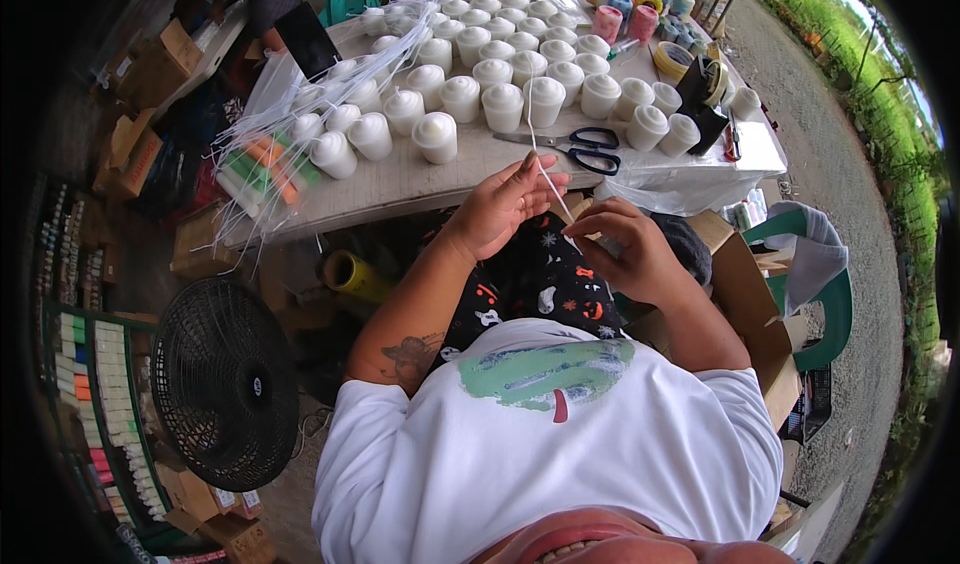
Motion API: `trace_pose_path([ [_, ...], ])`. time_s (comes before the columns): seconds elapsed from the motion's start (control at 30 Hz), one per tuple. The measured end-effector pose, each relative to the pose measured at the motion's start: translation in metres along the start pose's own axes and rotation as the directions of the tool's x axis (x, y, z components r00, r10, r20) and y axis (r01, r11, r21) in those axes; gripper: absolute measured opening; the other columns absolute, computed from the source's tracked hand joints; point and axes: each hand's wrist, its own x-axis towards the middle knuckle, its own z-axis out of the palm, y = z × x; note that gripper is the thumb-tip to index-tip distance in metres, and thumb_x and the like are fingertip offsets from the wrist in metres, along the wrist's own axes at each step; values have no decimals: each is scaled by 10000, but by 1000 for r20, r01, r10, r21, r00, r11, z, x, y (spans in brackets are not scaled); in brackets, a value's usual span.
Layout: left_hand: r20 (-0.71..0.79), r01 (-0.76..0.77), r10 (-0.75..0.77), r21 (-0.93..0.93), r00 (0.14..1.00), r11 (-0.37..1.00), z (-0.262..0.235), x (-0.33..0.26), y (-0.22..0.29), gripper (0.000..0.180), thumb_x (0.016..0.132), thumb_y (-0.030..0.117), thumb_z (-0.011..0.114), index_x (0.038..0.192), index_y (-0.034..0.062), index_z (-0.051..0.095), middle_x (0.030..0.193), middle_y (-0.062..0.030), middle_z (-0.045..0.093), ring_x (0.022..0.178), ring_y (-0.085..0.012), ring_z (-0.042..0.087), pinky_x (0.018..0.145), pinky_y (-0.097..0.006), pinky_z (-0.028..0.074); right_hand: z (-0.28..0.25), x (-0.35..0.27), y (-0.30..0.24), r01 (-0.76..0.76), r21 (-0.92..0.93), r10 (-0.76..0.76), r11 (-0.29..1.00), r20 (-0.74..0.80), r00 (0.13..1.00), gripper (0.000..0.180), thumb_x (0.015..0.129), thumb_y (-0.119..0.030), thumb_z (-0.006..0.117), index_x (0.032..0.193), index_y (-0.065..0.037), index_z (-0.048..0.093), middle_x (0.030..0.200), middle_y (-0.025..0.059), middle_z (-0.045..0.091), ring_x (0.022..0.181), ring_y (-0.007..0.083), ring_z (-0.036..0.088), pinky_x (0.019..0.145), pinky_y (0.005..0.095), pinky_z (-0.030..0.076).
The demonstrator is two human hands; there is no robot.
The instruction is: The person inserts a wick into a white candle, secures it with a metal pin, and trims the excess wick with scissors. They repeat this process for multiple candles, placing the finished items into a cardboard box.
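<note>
A thin white cord [551,182] runs between my hands, and its far end rises above the near table edge. My left hand [508,204] is turned palm up, with the cord passing between its thumb and fingers. Lower and to the right, my right hand [628,248] pinches the cord's near end between thumb and fingertips. Beyond my hands, several white cup-shaped pieces with domed tops [435,137] stand in rows on the table [390,179]. Scissors with dark blue handles [592,150] lie just past my left hand. A bundle of long white cords [330,86] lies at the table's left.
Red and blue jars [607,24] and tape rolls [673,60] stand at the back right. A black fan [227,384] is at my left, near shelves of small goods [110,394]. An open cardboard box [745,304] and a green chair [835,309] are at my right.
</note>
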Motion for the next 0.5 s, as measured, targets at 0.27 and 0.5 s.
trace_pose_path([
  [0.27, -116, -375, 359, -179, 926, 909, 2, 10, 34, 274, 958, 212, 477, 1122, 24, 590, 822, -32, 598, 806, -185, 593, 829, -356, 481, -18, -83, 20, -136, 95, 117, 986, 185, 976, 150, 735, 0, 640, 880, -19, 670, 898, 104, 614, 849, 232, 599, 744, 315, 476],
  [0.5, -284, -511, 471, -83, 835, 856, -10, -31, 54, 300, 943, 228, 515, 1168, 37, 568, 901, -45, 616, 895, -184, 586, 869, -360, 466, -12, -114, 40, -298, 285, 209, 911, 304, 929, 109, 812, -8, 579, 885, 14, 656, 893, 77, 614, 845, 174, 596, 757, 280, 460],
])
